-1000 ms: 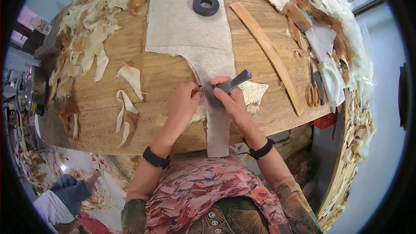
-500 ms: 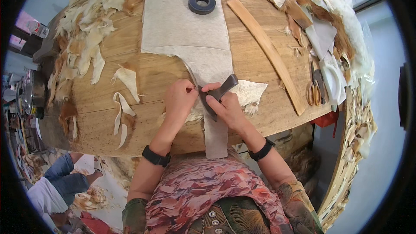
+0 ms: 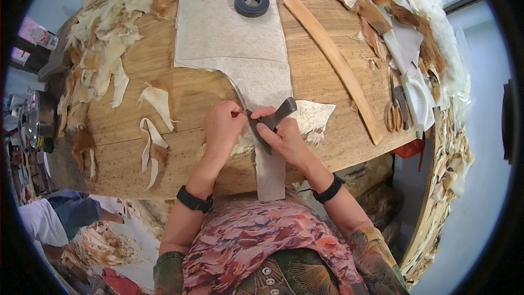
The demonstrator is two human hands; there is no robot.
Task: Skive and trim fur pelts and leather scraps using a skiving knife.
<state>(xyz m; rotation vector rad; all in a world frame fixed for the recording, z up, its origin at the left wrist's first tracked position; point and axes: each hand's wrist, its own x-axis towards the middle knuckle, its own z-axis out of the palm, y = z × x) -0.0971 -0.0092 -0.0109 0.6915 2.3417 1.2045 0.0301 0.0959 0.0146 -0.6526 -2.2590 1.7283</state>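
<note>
A long pale grey pattern sheet (image 3: 229, 27) lies on the wooden table, its narrow strip running down to the near edge. My right hand (image 3: 286, 139) is wrapped round a dark knife (image 3: 284, 110), whose handle points up and right and whose blade lies across the narrow part of the sheet. Beside the blade, my left hand (image 3: 222, 125) is closed in a pinch at the sheet's left edge; whatever its fingertips hold is too small to make out. A cream piece of hide (image 3: 315, 119) shows from under the sheet, right of my right hand.
A dark ring-shaped weight (image 3: 252, 3) rests on the sheet's far end. Rightward are a curved wooden strip (image 3: 333, 65), scissors (image 3: 394, 112) and a white curved object (image 3: 417, 101). Hide scraps (image 3: 114, 38) cover the far left. At lower left another person's leg (image 3: 71, 216) shows.
My hands and the knife have barely shifted, with the handle tilted slightly more upright. The other person at lower left has moved left. The whole view has drifted a little.
</note>
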